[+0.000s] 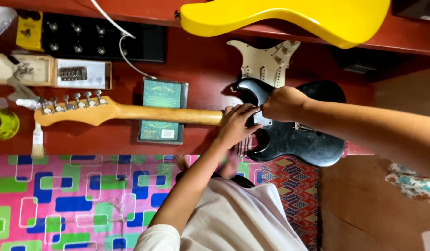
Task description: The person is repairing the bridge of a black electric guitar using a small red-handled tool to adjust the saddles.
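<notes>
Across the red worktop [196, 65] a black guitar body [298, 139] with its wooden neck [168, 114] is laid lengthwise, headstock [70, 111] pointing toward the left edge. At the neck joint, the left hand [236, 124] is pressed flat and the right hand [282, 103] is closed on the body's horn.

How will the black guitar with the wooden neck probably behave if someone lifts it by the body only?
The black guitar would likely stay stiff, since body and wooden neck look solid. It may tip toward the headstock, because the long neck reaches far past the body. Its glossy finish could feel slippery under the left hand and right hand.
</notes>
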